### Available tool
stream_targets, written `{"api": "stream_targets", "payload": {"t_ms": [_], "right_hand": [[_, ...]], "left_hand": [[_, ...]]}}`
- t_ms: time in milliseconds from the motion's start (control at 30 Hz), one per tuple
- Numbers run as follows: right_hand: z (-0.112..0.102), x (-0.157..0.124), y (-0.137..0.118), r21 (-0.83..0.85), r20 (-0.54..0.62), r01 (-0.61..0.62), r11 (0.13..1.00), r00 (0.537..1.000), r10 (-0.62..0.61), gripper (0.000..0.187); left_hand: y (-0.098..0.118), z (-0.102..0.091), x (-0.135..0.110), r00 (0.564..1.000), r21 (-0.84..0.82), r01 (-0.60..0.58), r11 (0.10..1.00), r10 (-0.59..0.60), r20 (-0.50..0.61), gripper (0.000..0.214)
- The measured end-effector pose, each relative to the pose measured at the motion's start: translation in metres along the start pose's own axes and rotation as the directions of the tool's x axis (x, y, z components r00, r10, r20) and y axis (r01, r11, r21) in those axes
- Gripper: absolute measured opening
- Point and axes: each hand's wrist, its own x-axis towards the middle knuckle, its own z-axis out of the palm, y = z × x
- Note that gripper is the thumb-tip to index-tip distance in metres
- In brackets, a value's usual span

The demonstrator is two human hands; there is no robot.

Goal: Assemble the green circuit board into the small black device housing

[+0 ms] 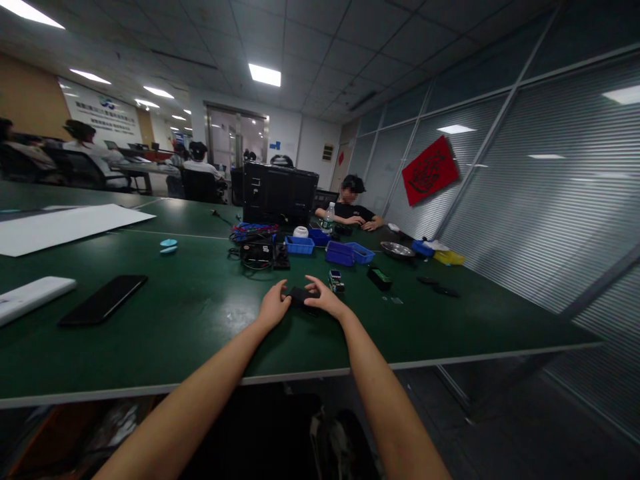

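Observation:
A small flat black box (301, 294) lies on the green table between my two hands. My left hand (275, 307) grips its left end, thumb at the near side and fingers curled beyond. My right hand (327, 300) spans the right end, its thumb on the near edge and its fingers on the far side. Parts of the box are hidden by the fingers. Close to my right hand stands a small device with a pale screen (335, 280). Farther right is a black box with a green top (380, 277).
Blue trays (340, 253), a tangle of cables (256, 233), a white ball (301, 232) and a monitor (280, 193) stand beyond my hands. A black slab (104, 300) and a white bar (35, 299) lie left. A metal dish (398, 249) sits right. A person (350, 207) sits opposite.

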Motion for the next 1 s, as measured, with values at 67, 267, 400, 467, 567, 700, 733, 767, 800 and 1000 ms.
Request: {"api": "stream_targets", "payload": {"t_ms": [67,267,400,467,567,700,733,767,800,1000], "right_hand": [[0.001,0.001,0.003,0.017,0.014,-0.03,0.999,0.999,0.03,0.081],[-0.001,0.011,0.02,0.029,-0.299,-0.157,0.987,0.941,0.159,0.033],[-0.005,0.013,0.023,-0.081,-0.466,-0.202,0.976,0.874,0.142,0.024],[-0.007,0.012,0.02,-0.135,-0.505,-0.218,0.967,0.854,0.122,0.024],[-0.009,0.009,0.015,-0.16,-0.53,-0.239,0.958,0.84,0.121,0.027],[-0.008,0.007,0.009,-0.162,-0.534,-0.122,0.979,0.845,0.017,0.027],[-0.007,0.008,0.009,-0.151,-0.517,-0.078,0.985,0.856,-0.011,0.027],[-0.006,0.008,0.009,-0.137,-0.49,-0.043,0.99,0.871,-0.03,0.028],[-0.004,0.009,0.009,-0.122,-0.451,-0.018,0.992,0.891,-0.039,0.028],[0.0,0.011,0.013,-0.183,-0.411,-0.018,0.983,0.91,-0.06,0.029]], "left_hand": [[0.0,0.0,0.0,1.0,-0.01,0.001,1.0,-0.001,0.007,0.052],[-0.002,0.0,0.0,1.0,-0.032,-0.008,0.999,0.008,0.002,0.051],[-0.001,0.001,-0.001,1.0,-0.029,-0.013,1.0,0.013,0.012,0.051],[0.0,0.0,-0.002,0.999,-0.01,-0.028,1.0,0.028,0.022,0.051],[0.002,-0.001,-0.004,0.996,0.055,-0.083,0.995,0.082,0.023,0.052],[0.008,-0.004,-0.007,0.974,0.173,-0.226,0.959,0.227,0.012,0.055],[0.01,-0.004,-0.008,0.965,0.199,-0.26,0.945,0.263,0.012,0.058],[0.011,-0.004,-0.008,0.955,0.221,-0.292,0.931,0.295,0.017,0.061],[0.013,-0.003,-0.007,0.946,0.238,-0.32,0.917,0.323,0.027,0.065],[0.011,0.002,-0.002,0.913,0.231,-0.405,0.885,0.377,0.157,0.058]]}}
